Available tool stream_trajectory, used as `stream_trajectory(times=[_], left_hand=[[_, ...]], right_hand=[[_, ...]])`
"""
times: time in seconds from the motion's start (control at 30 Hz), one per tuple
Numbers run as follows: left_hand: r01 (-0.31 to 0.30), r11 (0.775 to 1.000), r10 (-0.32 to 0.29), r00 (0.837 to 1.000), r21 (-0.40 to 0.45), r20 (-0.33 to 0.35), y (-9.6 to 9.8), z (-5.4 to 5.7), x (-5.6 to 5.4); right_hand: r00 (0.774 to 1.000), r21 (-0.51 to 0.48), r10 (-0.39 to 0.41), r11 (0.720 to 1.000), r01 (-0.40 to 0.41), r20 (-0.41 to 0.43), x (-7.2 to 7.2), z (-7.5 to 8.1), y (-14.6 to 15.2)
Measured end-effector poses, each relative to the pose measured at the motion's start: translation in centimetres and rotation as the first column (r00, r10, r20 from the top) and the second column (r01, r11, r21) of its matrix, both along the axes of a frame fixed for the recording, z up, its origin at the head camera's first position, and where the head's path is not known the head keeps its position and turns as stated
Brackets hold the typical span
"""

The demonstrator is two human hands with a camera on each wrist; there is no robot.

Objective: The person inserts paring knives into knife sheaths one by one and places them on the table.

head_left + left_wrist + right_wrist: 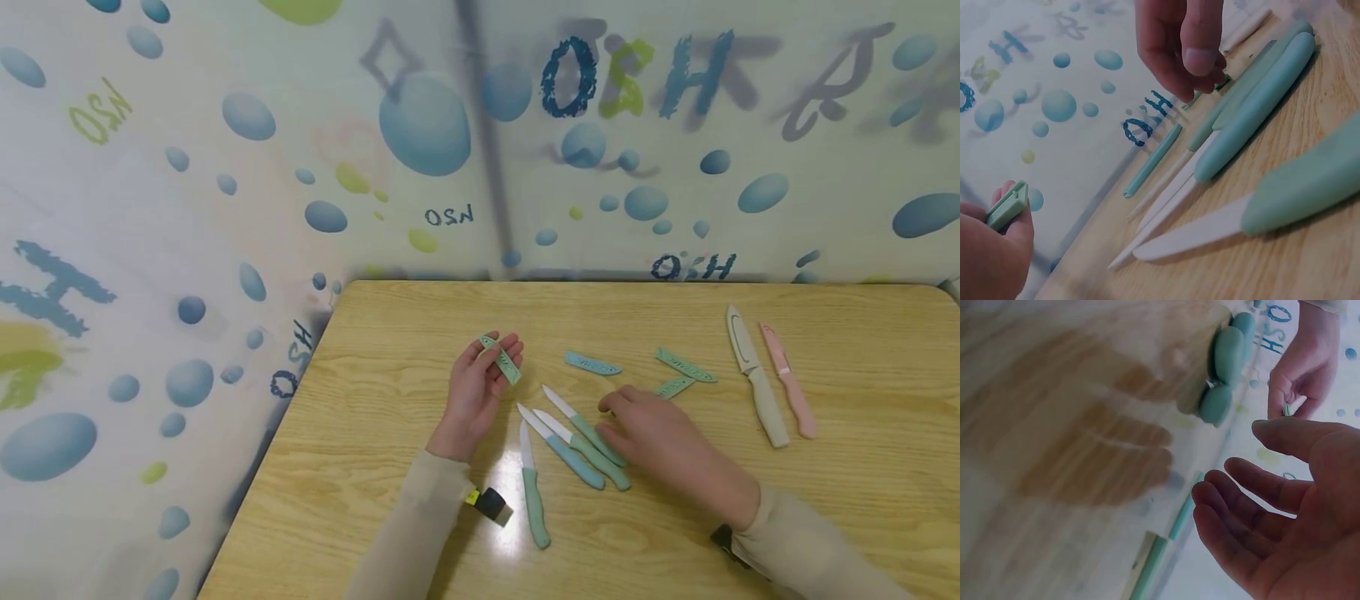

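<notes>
My left hand holds a green knife sheath between thumb and fingers; it also shows at the lower left of the left wrist view. Over the table, my right hand hovers beside the green-handled knives, its fingers loosely bent and holding nothing in the right wrist view. Among those knives lies a blue-handled knife, white blades pointing up-left. Closer to me is another green-handled knife. Beyond the right hand are two green sheaths, one partly hidden by it. A blue sheath lies between the hands.
On the right side of the wooden table lie a large cream-handled knife and a pink knife, side by side. A curtain printed with bubbles and letters hangs behind the table's far edge and along its left.
</notes>
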State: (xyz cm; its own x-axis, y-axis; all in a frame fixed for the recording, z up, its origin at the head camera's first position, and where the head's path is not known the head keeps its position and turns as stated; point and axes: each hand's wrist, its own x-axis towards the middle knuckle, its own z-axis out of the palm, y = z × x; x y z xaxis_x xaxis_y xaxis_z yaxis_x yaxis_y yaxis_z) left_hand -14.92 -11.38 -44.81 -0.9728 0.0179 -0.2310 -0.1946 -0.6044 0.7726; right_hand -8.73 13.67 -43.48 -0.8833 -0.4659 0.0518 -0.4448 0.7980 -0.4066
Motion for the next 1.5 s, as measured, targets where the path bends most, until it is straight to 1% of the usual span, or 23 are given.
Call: stream_trajectory(times=[0.13, 0.33, 0.53, 0.67, 0.93, 1.3, 1.5], left_hand=[[0.003, 1.000, -0.003, 1.000, -0.004, -0.011, 0.0, -0.2, 0.1], [0.009, 1.000, -0.009, 1.000, -0.001, -0.022, 0.1, -0.2, 0.2], [0.000, 1.000, 0.000, 1.000, 0.005, -0.017, 0.2, -0.2, 0.2], [0.000, 1.000, 0.000, 1.000, 0.009, -0.011, 0.2, -0.2, 0.3], [0.002, 1.000, -0.002, 1.000, 0.014, -0.014, 0.1, -0.3, 0.4], [0.008, 1.000, -0.008, 1.000, 0.026, -0.009, 0.1, -0.3, 0.5], [0.013, 0.999, -0.013, 1.000, 0.035, -0.011, 0.2, -0.2, 0.6]], right_hand=[[1.000, 0.010, 0.014, 1.000, -0.014, 0.006, -0.1, -0.4, -0.7], [1.000, 0.012, 0.028, 1.000, -0.028, -0.010, -0.2, -0.7, -1.2], [0.999, 0.043, 0.042, 0.998, -0.041, -0.008, -0.3, -0.8, -1.7], [0.999, 0.066, 0.038, 0.997, -0.037, -0.010, -0.3, -0.8, -1.8], [0.997, 0.064, 0.036, 0.997, -0.031, -0.068, -0.2, -1.0, -1.8], [0.995, 0.059, 0.049, 0.997, -0.043, -0.089, -0.1, -1.0, -1.7], [0.991, 0.059, 0.066, 0.997, -0.059, -0.120, -0.2, -1.2, -1.5]])
